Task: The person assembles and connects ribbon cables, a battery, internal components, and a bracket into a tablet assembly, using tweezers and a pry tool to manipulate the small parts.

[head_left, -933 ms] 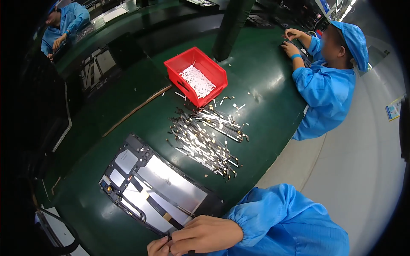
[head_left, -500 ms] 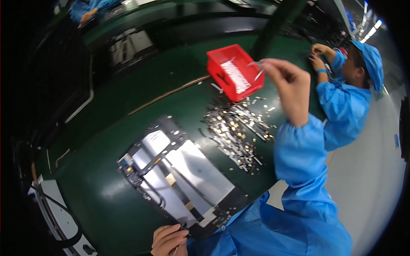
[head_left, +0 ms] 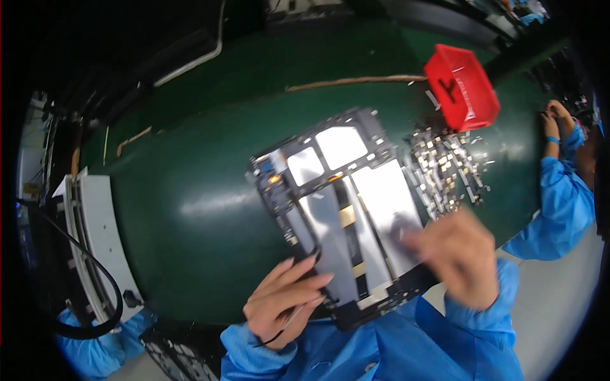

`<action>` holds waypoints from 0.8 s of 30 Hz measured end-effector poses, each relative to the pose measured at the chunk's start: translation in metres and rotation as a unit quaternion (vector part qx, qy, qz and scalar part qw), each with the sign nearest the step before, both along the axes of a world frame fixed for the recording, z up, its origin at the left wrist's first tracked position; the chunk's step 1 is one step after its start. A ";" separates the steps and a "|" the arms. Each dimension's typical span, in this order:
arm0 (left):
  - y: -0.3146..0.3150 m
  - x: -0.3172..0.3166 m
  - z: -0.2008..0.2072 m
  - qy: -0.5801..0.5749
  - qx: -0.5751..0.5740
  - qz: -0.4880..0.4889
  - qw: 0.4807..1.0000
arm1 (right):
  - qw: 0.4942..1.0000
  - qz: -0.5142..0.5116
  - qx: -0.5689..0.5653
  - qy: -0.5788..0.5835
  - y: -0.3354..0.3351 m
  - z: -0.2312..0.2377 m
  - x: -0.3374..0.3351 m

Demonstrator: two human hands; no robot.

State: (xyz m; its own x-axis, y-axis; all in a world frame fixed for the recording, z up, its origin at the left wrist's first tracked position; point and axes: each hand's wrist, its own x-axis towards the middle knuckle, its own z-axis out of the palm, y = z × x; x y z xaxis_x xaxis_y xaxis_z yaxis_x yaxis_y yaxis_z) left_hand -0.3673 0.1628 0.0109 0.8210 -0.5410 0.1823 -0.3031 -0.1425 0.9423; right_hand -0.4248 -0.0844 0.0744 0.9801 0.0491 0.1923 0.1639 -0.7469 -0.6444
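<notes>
An opened tablet-like device [head_left: 346, 270] lies in front of me, its black frame around silvery panels, with gold-coloured patches along a dark central ribbon. Fingers of my left hand [head_left: 283, 301] close over its lower left edge; a thin rod-like tool [head_left: 291, 320] also shows against that hand. My right hand [head_left: 462, 257] is over the device's lower right side, smeared by motion, so its fingers and anything in them cannot be made out. Beyond it lies a loose heap of small metallic strips [head_left: 441, 168], silvery and gold.
A red bin [head_left: 448, 95] with white strips inside stands behind the heap. Pale equipment with a black cable [head_left: 111, 279] is at the left. A co-worker's blue sleeve [head_left: 543, 219] is at the right, another blue sleeve [head_left: 82, 346] at the lower left. Dark racks line the back.
My right hand has come down from beside the red bin, where it held a thin pale strip, to the device. My left hand has moved further up the device's edge. The view has turned.
</notes>
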 end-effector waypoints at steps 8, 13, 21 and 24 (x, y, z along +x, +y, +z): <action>-0.008 0.014 -0.009 -0.027 -0.033 0.009 0.999 | 0.994 0.037 0.081 -0.057 0.060 -0.045 -0.016; -0.006 0.014 -0.016 -0.023 -0.042 0.026 0.999 | 0.998 0.032 0.010 -0.044 0.064 -0.048 -0.021; -0.008 0.016 -0.018 -0.036 -0.044 0.025 0.998 | 0.996 0.053 -0.045 -0.051 0.067 -0.046 -0.021; -0.010 0.021 -0.012 -0.047 -0.041 0.022 0.998 | 0.995 0.083 -0.031 -0.042 0.063 -0.046 -0.020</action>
State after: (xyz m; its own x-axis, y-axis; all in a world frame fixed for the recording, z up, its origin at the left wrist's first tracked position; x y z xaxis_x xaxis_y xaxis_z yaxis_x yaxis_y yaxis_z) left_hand -0.3465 0.1529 -0.0008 0.8210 -0.4843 0.3024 -0.3865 -0.0817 0.9187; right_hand -0.4449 -0.0216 0.0281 0.9383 0.2237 0.2639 0.3394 -0.7426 -0.5773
